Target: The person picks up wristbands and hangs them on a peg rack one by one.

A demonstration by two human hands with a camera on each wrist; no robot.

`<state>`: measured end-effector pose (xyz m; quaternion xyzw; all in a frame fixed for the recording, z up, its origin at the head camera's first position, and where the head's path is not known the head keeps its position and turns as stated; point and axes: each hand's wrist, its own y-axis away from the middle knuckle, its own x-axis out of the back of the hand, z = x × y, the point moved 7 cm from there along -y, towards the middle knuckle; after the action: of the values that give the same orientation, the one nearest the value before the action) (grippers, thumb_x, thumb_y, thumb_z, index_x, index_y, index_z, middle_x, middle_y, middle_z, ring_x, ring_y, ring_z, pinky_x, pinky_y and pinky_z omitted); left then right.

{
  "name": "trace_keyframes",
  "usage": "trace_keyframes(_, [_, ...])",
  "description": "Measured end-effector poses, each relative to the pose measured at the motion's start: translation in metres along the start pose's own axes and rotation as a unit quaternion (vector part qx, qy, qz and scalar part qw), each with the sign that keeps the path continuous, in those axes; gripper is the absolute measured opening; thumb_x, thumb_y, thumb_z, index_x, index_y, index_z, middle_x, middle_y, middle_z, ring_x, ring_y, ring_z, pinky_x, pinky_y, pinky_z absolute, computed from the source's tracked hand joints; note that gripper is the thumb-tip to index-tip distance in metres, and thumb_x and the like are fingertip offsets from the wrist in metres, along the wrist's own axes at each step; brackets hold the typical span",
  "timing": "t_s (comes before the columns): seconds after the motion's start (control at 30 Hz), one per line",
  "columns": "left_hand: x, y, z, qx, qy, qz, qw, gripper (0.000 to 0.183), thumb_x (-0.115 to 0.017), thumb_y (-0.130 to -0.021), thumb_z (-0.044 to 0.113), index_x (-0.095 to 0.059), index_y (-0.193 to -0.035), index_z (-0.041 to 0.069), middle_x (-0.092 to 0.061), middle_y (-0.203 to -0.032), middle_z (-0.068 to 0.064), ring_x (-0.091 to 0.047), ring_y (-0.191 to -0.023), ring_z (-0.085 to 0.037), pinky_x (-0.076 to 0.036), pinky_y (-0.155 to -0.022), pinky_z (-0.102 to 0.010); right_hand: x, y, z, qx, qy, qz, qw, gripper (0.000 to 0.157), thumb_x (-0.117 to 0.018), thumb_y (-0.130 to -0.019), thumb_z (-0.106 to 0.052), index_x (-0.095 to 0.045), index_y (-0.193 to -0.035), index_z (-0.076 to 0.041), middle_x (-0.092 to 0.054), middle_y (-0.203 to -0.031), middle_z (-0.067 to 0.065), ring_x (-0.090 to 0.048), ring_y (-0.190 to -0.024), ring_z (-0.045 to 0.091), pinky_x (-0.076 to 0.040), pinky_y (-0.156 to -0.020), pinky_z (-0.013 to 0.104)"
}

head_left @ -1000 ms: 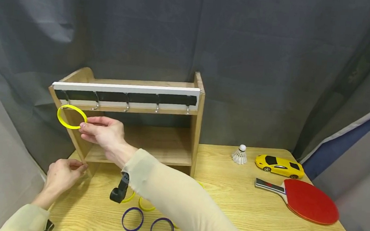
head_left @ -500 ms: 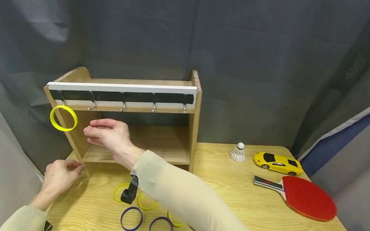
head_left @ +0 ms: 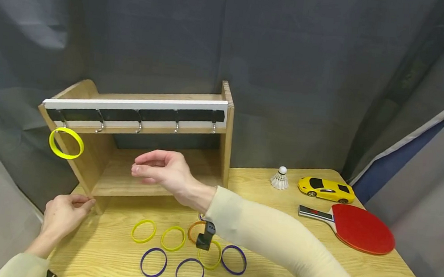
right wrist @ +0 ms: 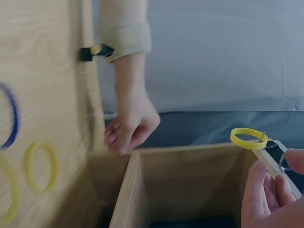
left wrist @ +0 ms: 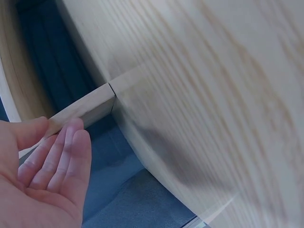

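A yellow silicone wristband (head_left: 66, 143) hangs from the leftmost metal hook on the wooden shelf unit (head_left: 227, 145). My right hand (head_left: 167, 171) hovers in front of the unit's opening, right of that wristband. Nothing is between its fingers, which extend forward with the thumb beneath them. Low at the unit's left side, my left hand (head_left: 65, 215) pinches the wooden edge between thumb and fingers. The left wrist view shows this hand (left wrist: 52, 166) at the board edge, and the right wrist view shows the same yellow wristband (right wrist: 248, 137) hanging.
Several wristbands lie on the table (head_left: 269, 230): yellow (head_left: 144, 231), purple (head_left: 153, 262) and an orange wristband (head_left: 195, 232) partly behind the right wrist camera. To the right are a shuttlecock (head_left: 280, 179), a yellow toy car (head_left: 326, 190) and a red table tennis paddle (head_left: 362, 229). Several hooks (head_left: 139, 122) line the unit.
My right hand let go of the yellow wristband, leaving it on the leftmost hook, then moved right, away from it. My left hand keeps its hold on the shelf edge. The view shifted slightly.
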<state>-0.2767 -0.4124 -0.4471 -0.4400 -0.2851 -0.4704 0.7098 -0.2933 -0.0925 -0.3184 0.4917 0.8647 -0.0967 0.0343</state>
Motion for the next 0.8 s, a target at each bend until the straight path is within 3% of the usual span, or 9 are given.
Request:
trace_keyframes(0.27, [0.001,0.000,0.000,0.003,-0.001,-0.001,1.0000,0.024,-0.082,-0.100,0.031,-0.090,-0.100,0.009,-0.088,-0.086,-0.006,-0.082,-0.084,-0.037,-0.060,-0.075,-0.053,0.068,0.045,0.012,-0.012,0.090,-0.004,0.996,0.032,-0.082,-0.098,-0.001,-0.075,-0.128,0.008,-0.085,-0.121,0.021,-0.084,-0.097,0.014,-0.070,-0.093,0.044])
trace_keyframes(0.53, [-0.004,-0.004,0.002,-0.008,0.007,0.003,0.9999,0.023,-0.083,-0.100,0.030,-0.090,-0.099,0.009,-0.088,-0.086,-0.006,-0.083,-0.089,-0.041,-0.061,-0.080,-0.056,0.144,0.098,0.058,-0.046,0.146,0.025,0.988,0.030,-0.080,-0.098,-0.001,-0.073,-0.123,0.015,-0.086,-0.104,0.013,-0.081,-0.086,0.007,-0.070,-0.079,0.034])
trace_keyframes(0.8, [-0.001,-0.001,-0.003,0.004,-0.001,-0.007,1.0000,0.026,-0.081,-0.101,0.032,-0.090,-0.101,0.008,-0.089,-0.090,-0.009,-0.083,-0.090,-0.042,-0.061,-0.079,-0.056,0.191,0.135,0.087,-0.053,0.242,0.008,0.969,0.020,-0.083,-0.095,0.000,-0.076,-0.109,0.012,-0.084,-0.098,0.021,-0.076,-0.073,0.007,-0.068,-0.068,0.032])
